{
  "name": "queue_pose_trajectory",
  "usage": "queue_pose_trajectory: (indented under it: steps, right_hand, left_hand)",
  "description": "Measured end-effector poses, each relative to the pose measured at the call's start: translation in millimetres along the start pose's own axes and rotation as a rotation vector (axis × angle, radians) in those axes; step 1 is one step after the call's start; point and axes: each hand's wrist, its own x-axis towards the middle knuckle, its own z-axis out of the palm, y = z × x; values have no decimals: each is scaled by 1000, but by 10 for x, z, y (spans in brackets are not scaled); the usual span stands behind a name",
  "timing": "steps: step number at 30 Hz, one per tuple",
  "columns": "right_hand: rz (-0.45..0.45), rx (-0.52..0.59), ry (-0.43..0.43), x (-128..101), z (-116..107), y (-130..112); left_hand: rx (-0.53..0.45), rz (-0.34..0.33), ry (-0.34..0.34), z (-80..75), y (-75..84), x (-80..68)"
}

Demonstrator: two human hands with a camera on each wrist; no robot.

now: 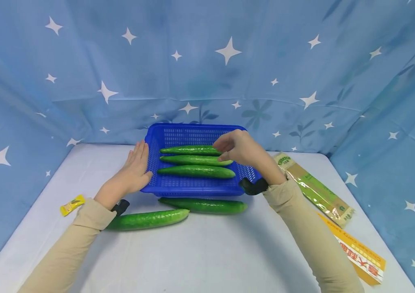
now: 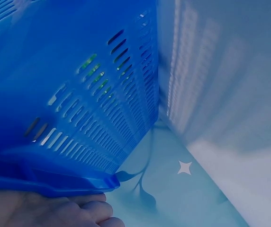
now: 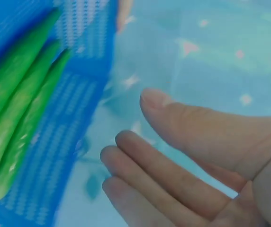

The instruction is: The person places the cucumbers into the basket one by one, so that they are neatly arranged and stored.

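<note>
Blue basket (image 1: pixel 192 186) holds three cucumbers (image 1: pixel 196 171), two outside; both hands (image 1: pixel 133 171) open, empty.

blue basket (image 2: pixel 69 94) fills frame, slotted wall | left hand (image 2: pixel 50 210) fingers under rim | starred blue cloth (image 2: pixel 187 179) behind

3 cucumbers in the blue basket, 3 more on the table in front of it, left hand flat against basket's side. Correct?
Not quite: the head view shows two cucumbers on the table, not three. Three cucumbers do lie in the blue basket, and the left hand rests flat against its side.
</note>
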Motion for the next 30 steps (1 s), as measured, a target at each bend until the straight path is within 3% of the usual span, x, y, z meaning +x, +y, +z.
queue_pose_trajectory:
  steps: [5,11,15,21,30]
  right_hand:
    - [-107,-9,79,-315,57,-265]
    - [-213,7,134,-657,255,-325]
    - [-239,2,160,-829,429,-165]
    - [-197,5,176,-1011,704,255]
    - [-277,44,379,-1213,932,615]
  left_hand:
    - [1,0,1,-2,-8,-6]
    - [-3,6,-2,-7,-3,-14]
    - [-3,8,-3,-8,-3,-19]
    - [-7,16,2,0,-7,-9]
    - [-8,17,-3,-2,-6,-1]
